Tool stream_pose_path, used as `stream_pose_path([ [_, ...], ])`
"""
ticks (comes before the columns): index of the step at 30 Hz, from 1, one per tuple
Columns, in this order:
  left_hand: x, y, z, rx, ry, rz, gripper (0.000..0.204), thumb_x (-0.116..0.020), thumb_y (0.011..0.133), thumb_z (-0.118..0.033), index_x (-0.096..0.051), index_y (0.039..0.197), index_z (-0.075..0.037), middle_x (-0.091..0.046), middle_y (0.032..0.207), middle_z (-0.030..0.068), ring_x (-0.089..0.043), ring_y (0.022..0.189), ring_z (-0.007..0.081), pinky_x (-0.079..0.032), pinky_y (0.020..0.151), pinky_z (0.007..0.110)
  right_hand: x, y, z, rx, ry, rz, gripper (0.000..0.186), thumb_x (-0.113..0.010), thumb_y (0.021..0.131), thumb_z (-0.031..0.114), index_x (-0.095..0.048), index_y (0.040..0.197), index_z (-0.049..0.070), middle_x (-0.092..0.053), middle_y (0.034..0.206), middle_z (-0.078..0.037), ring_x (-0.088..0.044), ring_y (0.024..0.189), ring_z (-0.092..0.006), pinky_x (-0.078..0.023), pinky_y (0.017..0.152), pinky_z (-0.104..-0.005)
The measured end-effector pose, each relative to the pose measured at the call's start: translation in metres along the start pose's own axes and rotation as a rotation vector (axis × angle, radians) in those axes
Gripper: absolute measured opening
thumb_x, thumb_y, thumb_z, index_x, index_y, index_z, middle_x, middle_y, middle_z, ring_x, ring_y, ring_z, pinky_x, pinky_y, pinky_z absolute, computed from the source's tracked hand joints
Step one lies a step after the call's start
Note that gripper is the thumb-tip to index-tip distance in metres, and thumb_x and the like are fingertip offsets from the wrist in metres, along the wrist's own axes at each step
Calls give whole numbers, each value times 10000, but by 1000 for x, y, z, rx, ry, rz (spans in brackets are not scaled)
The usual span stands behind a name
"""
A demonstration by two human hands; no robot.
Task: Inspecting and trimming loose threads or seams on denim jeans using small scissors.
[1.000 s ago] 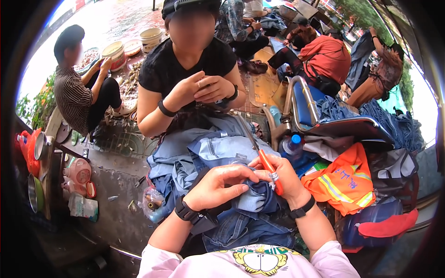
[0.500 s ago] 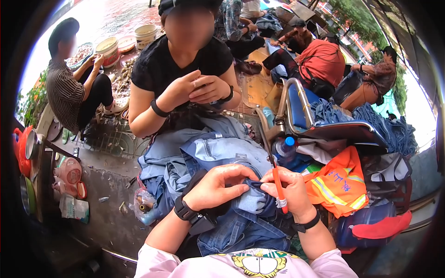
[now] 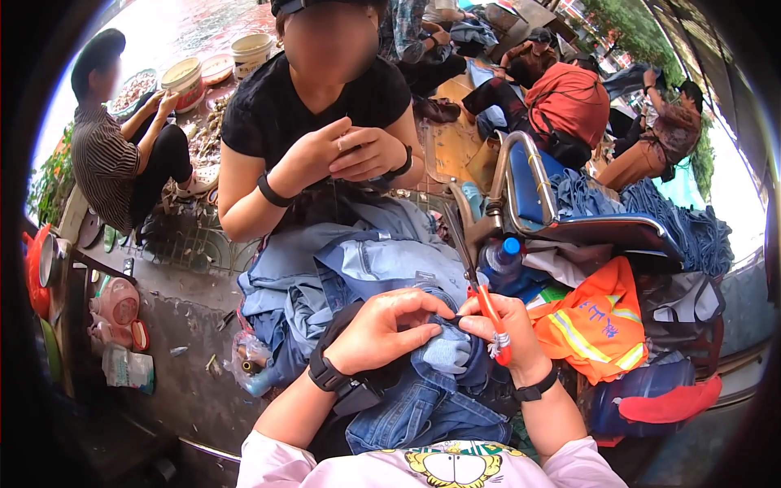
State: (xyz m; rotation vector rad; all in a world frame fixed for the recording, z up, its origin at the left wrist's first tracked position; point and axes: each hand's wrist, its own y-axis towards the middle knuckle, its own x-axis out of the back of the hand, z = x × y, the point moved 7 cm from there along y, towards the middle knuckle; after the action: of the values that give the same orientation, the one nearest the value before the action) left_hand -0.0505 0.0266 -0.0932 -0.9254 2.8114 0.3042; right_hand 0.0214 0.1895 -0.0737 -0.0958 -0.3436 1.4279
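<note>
Blue denim cloth (image 3: 446, 355), with a paler frayed side showing, lies bunched in front of me. My left hand (image 3: 381, 329) pinches its upper edge between thumb and fingertips. Close by, my right hand (image 3: 514, 329) pinches the same edge while red-handled scissors (image 3: 490, 313) hang across its fingers. Their dark blades point up and away from me, and something whitish is wrapped round the handle. Beneath my hands is a darker denim piece (image 3: 407, 411). Beyond them, light-blue jeans (image 3: 399, 260) are heaped before a person in a black top (image 3: 321, 122) whose hands are clasped.
A blue chair with a metal frame (image 3: 529, 175) stands right, holding denim strips (image 3: 675, 220). Near it are a blue-capped bottle (image 3: 504, 256), an orange reflective vest (image 3: 598, 321) and a red cloth (image 3: 671, 400). Buckets (image 3: 183, 81) stand far left. Several people sit around.
The scissors have turned in my right hand, their blades now showing longer and pointing more upward. My fingers stay on the denim edge. At the far right, a person has raised dark cloth.
</note>
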Motion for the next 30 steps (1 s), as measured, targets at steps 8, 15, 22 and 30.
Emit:
stream_pose_path([
  [8, -4, 10, 8, 113, -34, -22, 145, -680, 862, -13, -684, 1007, -28, -548, 832, -46, -486, 735, 14, -425, 655, 177, 1, -11, 31, 179, -302, -161, 166, -784, 800, 78, -721, 915, -24, -658, 865, -51, -610, 758, -105, -485, 718, -260],
  [15, -9, 10, -2, 82, 160, -141, 122, -690, 854, -59, -685, 970, -21, -574, 788, -46, -496, 681, 18, -431, 614, 190, -21, -28, 68, 495, -678, -271, 185, -805, 710, 19, -702, 858, -23, -576, 800, -92, -580, 736, -222, -459, 637, -318],
  [22, -14, 10, 3, 54, 143, -72, 174, -668, 879, -54, -669, 1049, -19, -548, 793, -56, -477, 686, 19, -427, 614, 198, -20, -25, 65, 530, -755, -290, 173, -766, 732, 37, -678, 876, -1, -605, 818, -132, -621, 722, -299, -501, 645, -359],
  [30, -9, 15, 13, 72, 55, 59, 138, -634, 944, -53, -650, 1078, -22, -601, 845, -43, -498, 704, 23, -443, 616, 204, -8, -11, 41, 263, -449, -201, 119, -734, 774, 46, -677, 866, -6, -607, 791, -127, -611, 741, -248, -480, 671, -321],
])
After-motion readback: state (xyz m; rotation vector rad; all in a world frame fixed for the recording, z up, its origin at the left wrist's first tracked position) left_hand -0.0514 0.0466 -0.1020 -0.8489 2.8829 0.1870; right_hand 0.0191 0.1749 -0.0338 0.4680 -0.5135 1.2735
